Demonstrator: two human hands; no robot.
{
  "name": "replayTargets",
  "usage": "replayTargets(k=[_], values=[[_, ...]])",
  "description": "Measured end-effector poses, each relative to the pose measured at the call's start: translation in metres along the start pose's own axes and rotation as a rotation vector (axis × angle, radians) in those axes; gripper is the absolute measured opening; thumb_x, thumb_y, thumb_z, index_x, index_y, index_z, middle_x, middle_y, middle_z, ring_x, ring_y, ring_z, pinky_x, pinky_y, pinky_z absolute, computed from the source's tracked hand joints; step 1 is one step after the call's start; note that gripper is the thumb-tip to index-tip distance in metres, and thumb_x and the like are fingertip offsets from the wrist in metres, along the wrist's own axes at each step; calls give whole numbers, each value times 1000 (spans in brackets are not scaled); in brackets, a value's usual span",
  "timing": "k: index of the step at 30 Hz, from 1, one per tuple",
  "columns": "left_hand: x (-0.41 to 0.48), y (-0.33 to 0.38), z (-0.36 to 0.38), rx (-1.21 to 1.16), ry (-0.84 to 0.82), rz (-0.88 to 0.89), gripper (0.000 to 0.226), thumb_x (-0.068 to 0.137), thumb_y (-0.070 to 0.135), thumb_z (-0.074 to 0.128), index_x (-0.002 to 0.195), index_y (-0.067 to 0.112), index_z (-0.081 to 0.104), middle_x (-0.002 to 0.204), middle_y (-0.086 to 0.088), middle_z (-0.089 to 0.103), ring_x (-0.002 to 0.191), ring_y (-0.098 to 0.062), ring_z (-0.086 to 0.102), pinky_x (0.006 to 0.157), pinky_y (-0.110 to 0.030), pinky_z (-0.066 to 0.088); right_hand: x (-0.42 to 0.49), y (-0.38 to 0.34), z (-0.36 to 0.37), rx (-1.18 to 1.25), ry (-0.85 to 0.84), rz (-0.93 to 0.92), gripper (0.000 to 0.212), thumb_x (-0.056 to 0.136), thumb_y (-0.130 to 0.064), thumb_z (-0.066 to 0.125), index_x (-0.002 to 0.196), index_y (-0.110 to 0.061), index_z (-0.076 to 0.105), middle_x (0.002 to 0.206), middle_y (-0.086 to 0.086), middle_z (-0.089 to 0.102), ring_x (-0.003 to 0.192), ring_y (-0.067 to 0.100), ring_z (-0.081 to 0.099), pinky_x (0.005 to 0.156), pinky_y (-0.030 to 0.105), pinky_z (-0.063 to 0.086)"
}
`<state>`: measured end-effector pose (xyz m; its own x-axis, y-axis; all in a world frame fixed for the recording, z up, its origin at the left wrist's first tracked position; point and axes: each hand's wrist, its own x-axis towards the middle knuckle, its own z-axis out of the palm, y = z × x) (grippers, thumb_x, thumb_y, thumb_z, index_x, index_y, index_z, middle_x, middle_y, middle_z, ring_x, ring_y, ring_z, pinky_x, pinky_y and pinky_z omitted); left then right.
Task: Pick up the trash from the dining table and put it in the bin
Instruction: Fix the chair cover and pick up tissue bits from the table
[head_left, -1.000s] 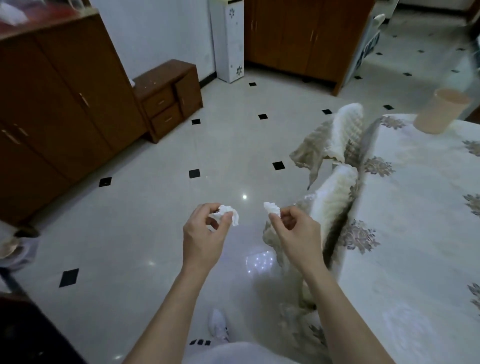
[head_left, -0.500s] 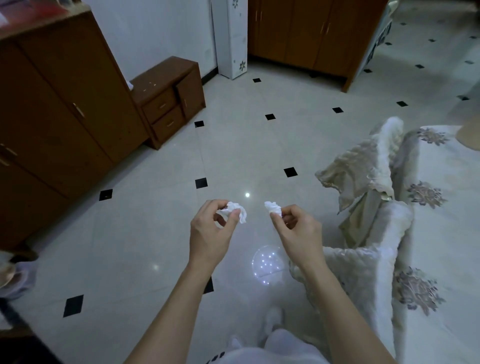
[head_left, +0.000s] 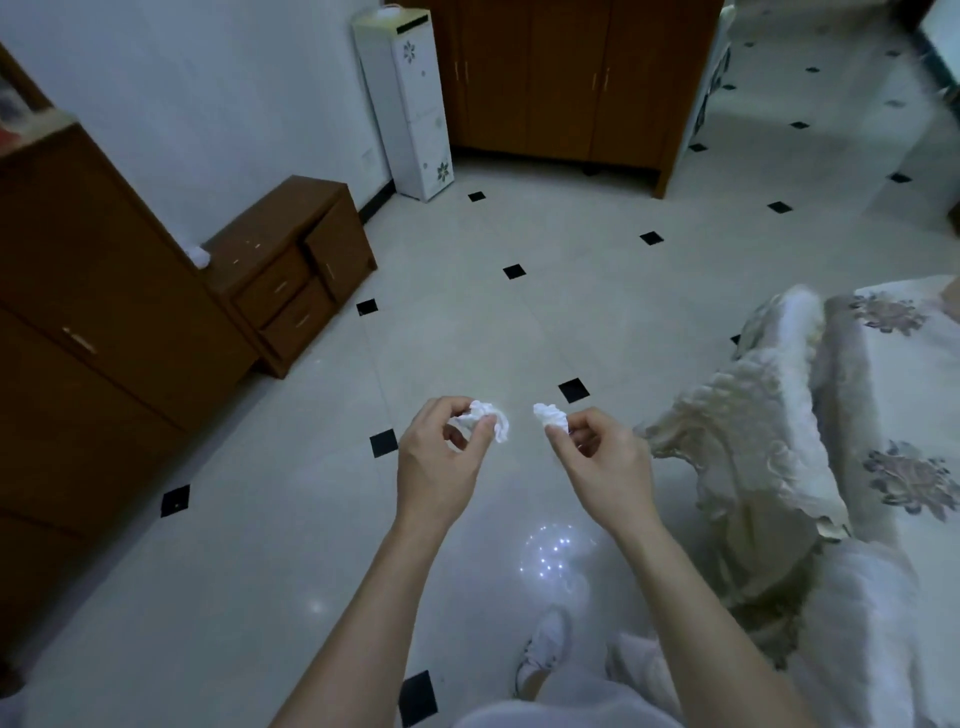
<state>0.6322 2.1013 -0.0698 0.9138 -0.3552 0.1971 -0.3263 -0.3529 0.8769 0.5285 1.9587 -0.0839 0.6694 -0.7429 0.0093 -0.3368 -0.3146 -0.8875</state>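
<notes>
- Far left: tall brown cabinet (head_left: 78, 322) against the white wall, doors shut.
- Next to it, low brown drawer unit (head_left: 291, 270), two drawers facing the floor space. Small white object sits where the unit meets the cabinet; can't tell what it is.
- Further back: white water dispenser (head_left: 410, 104) with flower decals, standing beside a brown wardrobe (head_left: 561, 78) along the rear wall.
- Floor (head_left: 467, 322): glossy pale tiles with small black diamond insets, light reflection spots near the bottom centre.
- Left hand (head_left: 436, 467): held out in the air over the floor, grip clamped on a crumpled white tissue (head_left: 488, 418), thumb and forefinger pinching it, wad sticking out to the right of the fingertips.
- Right hand (head_left: 602, 462): same height, near the left hand but not touching. Grip clamped on a second tissue wad (head_left: 549, 415), smaller, poking out to the left of the fingertips.
- The two wads face each other with a small gap between them; both are off the tabletop, in the hands, above bare floor.
- Below the arms: one white shoe (head_left: 543, 649) on the tiles, pale trouser leg beside it.
- Right: chair with quilted cream cover (head_left: 748, 415) pushed against the tabletop (head_left: 904, 395), which carries a pale floral cloth draped over the edge.
- No bin in view.
</notes>
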Motion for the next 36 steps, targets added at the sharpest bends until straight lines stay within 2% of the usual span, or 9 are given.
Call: replayTargets(k=[6,12,15,18,22,26,31,36], values=[[93,30,61,-28,-64,29,8,86,25,73,86,25,65,93,14,66,68,-8,60,61,-13,42,106,-10,-28,19,125,13,16,86,-35,70,76,-24,65,66,-8,64,65,3,59,57,10,41],[157,40,109,-52,-135,35,7,86,24,72,88,25,66,93,13,65,71,-7,60,63,-15,44,170,-1,-37,21,144,52,17,87,-34,70,76,-22,65,65,-6,64,63,7,58,54,11,40],[189,42,131,-71,-163,48,10,86,23,72,86,29,64,92,14,66,70,-9,59,62,-16,45,206,5,-39,21,185,62,16,86,-34,70,76,-23,65,65,-5,64,62,9,59,57,15,43],[228,38,155,-80,-182,54,8,86,24,73,88,27,66,94,14,66,70,-8,60,64,-18,46,243,8,-37,4,199,71,16,87,-33,70,76,-22,65,63,-6,64,62,8,58,54,11,40],[284,34,190,-95,-213,62,9,86,27,73,90,26,65,94,14,66,71,-8,60,65,-18,46,300,10,-34,-14,224,86,16,87,-34,71,76,-22,66,63,-7,64,61,6,58,56,11,41],[359,38,228,-144,-282,87,6,87,25,72,87,26,66,92,15,65,69,-8,58,63,-17,45,378,6,-30,-32,260,109,15,87,-38,68,79,-25,66,67,-7,66,60,6,58,56,15,42],[449,55,265,-189,-376,139,7,86,23,72,89,25,66,92,15,66,68,-7,58,62,-12,43,466,-14,-35,-63,370,133,16,87,-38,68,78,-24,66,67,-8,65,61,6,58,55,12,40],[511,68,306,-205,-477,165,9,87,24,72,87,31,65,93,16,66,69,-7,59,62,-12,43,521,-8,-44,-77,452,201,20,86,-42,68,76,-24,65,66,-8,64,60,7,58,54,12,39]])
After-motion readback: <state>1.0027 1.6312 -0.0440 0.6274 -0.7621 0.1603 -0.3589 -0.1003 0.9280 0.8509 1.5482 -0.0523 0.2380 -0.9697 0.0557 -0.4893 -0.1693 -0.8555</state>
